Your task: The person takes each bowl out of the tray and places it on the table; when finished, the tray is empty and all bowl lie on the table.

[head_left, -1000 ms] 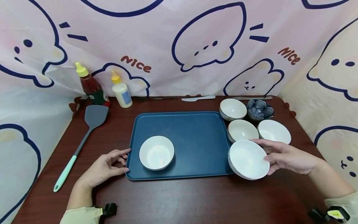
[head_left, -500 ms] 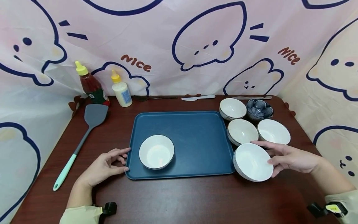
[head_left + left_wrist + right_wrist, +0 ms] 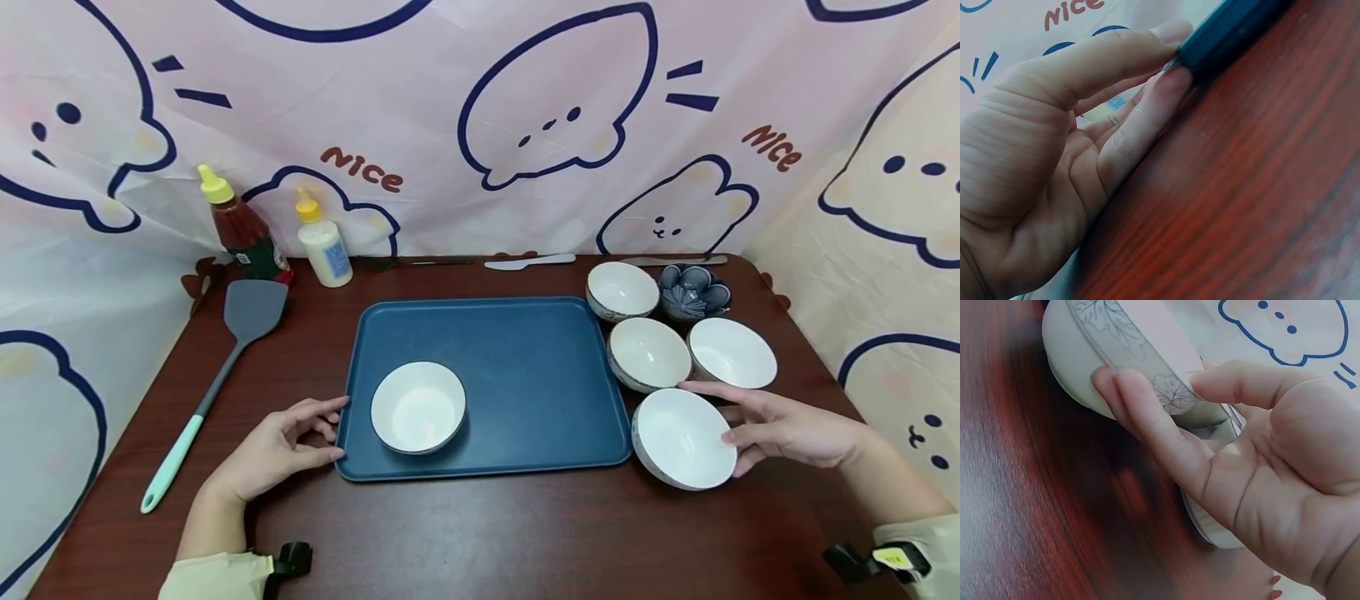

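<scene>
My right hand (image 3: 772,427) holds a white bowl (image 3: 684,440) just off the tray's front right corner. In the right wrist view, the thumb is at the rim and the fingers lie against the outer wall of the bowl (image 3: 1113,337), which has a grey leaf pattern. The fingertips of my left hand (image 3: 281,442) touch the left edge of a blue rectangular tray (image 3: 525,375), spread apart along it. That contact also shows in the left wrist view, at the tray's rim (image 3: 1222,37). Another white bowl (image 3: 418,408) stands on the tray's left part.
Two white bowls (image 3: 622,290) (image 3: 649,353), a third (image 3: 732,353) and dark blue patterned dishes (image 3: 693,292) stand at the right. A spatula (image 3: 225,375), a sauce bottle (image 3: 243,225) and a white squeeze bottle (image 3: 325,246) are at the left. A light knife (image 3: 528,262) lies behind the tray.
My right hand has moved the bowl slightly right and toward the front, away from the tray's corner; the motion slows in the last half second. The left hand stays at the tray's edge.
</scene>
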A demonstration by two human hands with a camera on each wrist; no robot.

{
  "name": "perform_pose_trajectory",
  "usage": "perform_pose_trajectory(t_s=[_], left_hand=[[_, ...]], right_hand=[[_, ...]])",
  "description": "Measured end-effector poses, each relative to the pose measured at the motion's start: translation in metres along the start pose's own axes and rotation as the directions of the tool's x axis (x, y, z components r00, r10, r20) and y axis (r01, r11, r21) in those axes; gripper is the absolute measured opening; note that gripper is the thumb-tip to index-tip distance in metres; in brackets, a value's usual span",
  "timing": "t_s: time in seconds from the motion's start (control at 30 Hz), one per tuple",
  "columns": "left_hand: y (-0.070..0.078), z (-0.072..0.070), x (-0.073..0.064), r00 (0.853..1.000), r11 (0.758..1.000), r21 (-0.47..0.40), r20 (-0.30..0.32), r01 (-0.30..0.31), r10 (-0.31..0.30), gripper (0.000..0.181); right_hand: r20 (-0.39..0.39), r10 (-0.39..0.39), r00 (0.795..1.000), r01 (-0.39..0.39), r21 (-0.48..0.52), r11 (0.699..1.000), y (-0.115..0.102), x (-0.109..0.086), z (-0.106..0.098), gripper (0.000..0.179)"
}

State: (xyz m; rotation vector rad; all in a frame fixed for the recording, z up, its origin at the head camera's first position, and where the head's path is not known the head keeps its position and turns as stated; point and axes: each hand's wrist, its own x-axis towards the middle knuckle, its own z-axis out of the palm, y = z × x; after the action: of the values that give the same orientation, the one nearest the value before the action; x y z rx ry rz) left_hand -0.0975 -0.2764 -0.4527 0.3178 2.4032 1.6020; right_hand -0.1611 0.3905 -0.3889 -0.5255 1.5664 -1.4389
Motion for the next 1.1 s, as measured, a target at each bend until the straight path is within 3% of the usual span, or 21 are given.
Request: perform_pose_trajectory(t_s=[0.33, 0.53, 0.7, 0.83, 0.97, 1.1], left_hand=[[-0.003, 0.000, 0.000, 1.000, 1.000, -0.001, -0.002, -0.021, 0.021, 0.064], [-0.003, 0.000, 0.000, 1.000, 1.000, 0.002, -0.001, -0.021, 0.021, 0.064], [-0.001, -0.001, 0.001, 1.000, 1.000, 0.003, -0.004, -0.029, 0.029, 0.064], [-0.001, -0.001, 0.002, 1.000, 1.000, -0.001, 0.000, -0.031, 0.031, 0.065], [-0.001, -0.001, 0.001, 1.000, 1.000, -0.005, 0.001, -0.023, 0.023, 0.065], [-0.001, 0.000, 0.000, 1.000, 1.000, 0.000, -0.003, -0.015, 0.015, 0.064]], right_hand=[[-0.037, 0.039, 0.999, -0.038, 0.023, 0.999, 0.001, -0.006, -0.001, 0.067], [-0.192, 0.085, 0.978, -0.108, -0.117, 0.987, -0.005, -0.013, -0.002, 0.059], [-0.306, 0.029, 0.952, -0.131, -0.315, 0.940, -0.016, -0.018, 0.000, 0.055], [-0.358, -0.015, 0.934, -0.139, -0.401, 0.906, -0.025, -0.017, 0.002, 0.052], [-0.371, -0.089, 0.924, -0.075, -0.406, 0.911, -0.027, -0.009, 0.005, 0.052], [-0.405, -0.149, 0.902, -0.026, -0.396, 0.918, -0.028, 0.013, 0.014, 0.055]])
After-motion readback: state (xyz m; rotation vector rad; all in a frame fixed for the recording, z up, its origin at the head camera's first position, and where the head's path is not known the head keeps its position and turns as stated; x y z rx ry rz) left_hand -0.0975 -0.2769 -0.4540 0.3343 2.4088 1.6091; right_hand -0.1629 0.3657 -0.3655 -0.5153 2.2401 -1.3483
